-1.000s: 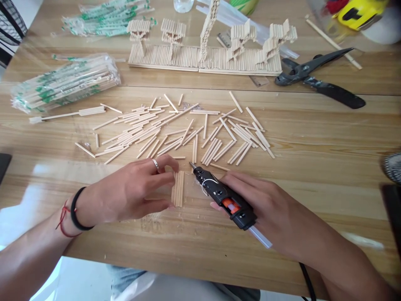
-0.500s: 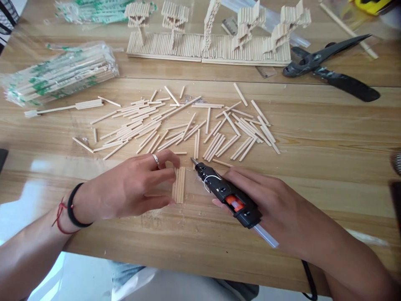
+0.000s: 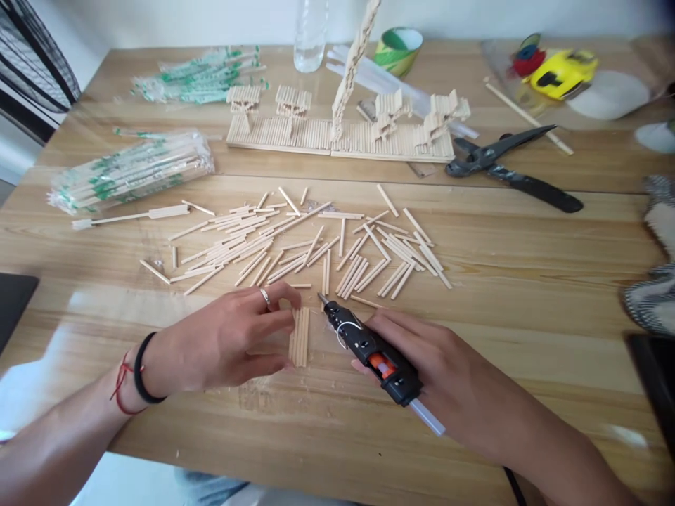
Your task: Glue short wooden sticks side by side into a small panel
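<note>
My left hand (image 3: 224,336) rests on the table with its fingertips and thumb at the left edge of a small panel of wooden sticks (image 3: 300,339), gripping it. The sticks lie side by side, flat on the wood. In my right hand (image 3: 416,344) is a black hot glue gun (image 3: 369,348), its nozzle pointing up and left, just above and right of the panel. A clear glue stick (image 3: 428,417) pokes out of its back end. Beyond both hands, many short cut wooden sticks (image 3: 232,246) are scattered about.
At the back stands a stick-built model (image 3: 311,144) on a long slatted base. Black shears (image 3: 517,169) lie to its right, near a yellow tape measure (image 3: 563,74). Bagged sticks (image 3: 137,172) lie left. A green roll (image 3: 399,50) and a clear bottle (image 3: 310,35) stand behind.
The camera view has tilted up, bringing the wall, bottle and green roll into sight. Both hands, the glue gun and the panel keep nearly the same places relative to each other.
</note>
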Demonstrator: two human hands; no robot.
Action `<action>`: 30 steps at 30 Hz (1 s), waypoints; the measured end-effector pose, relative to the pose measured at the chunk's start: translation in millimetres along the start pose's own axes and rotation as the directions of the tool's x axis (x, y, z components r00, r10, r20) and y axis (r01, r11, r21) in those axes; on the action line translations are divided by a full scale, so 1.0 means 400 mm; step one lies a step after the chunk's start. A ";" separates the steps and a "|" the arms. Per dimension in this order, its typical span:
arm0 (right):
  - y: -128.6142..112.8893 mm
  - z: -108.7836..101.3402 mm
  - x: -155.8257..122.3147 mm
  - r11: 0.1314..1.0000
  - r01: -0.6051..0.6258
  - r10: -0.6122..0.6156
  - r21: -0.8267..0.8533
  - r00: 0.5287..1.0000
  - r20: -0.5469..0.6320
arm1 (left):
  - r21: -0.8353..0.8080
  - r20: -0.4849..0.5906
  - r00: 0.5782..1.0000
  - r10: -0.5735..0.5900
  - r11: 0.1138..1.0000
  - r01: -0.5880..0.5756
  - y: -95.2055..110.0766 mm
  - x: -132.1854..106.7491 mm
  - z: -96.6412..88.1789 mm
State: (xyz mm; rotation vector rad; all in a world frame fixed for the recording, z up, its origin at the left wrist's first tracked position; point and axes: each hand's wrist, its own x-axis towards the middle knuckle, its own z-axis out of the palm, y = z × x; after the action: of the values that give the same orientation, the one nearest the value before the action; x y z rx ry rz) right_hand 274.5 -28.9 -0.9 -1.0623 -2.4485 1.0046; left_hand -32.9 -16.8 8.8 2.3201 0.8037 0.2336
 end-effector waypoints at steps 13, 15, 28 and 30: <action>-0.006 0.004 0.004 0.998 -0.050 0.049 0.039 0.999 0.020 | -0.019 -0.027 0.999 -0.042 0.999 0.041 0.003 -0.005 0.004; -0.005 0.004 0.002 0.998 -0.056 0.055 0.043 0.998 0.024 | -0.012 -0.034 0.999 -0.030 1.000 0.029 0.001 -0.005 0.006; 0.000 0.002 0.004 0.999 -0.038 0.037 0.010 0.998 0.056 | -0.026 -0.041 0.999 -0.027 0.999 0.026 -0.001 -0.004 0.006; -0.001 0.003 0.004 0.999 -0.036 0.036 0.012 0.998 0.057 | -0.028 -0.037 0.999 -0.026 0.999 0.025 -0.001 -0.003 0.005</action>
State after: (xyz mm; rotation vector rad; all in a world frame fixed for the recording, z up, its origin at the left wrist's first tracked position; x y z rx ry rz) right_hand 272.5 -28.4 -1.7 -1.0921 -2.4721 1.0740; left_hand -33.1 -18.4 7.2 2.2847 0.8428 0.2756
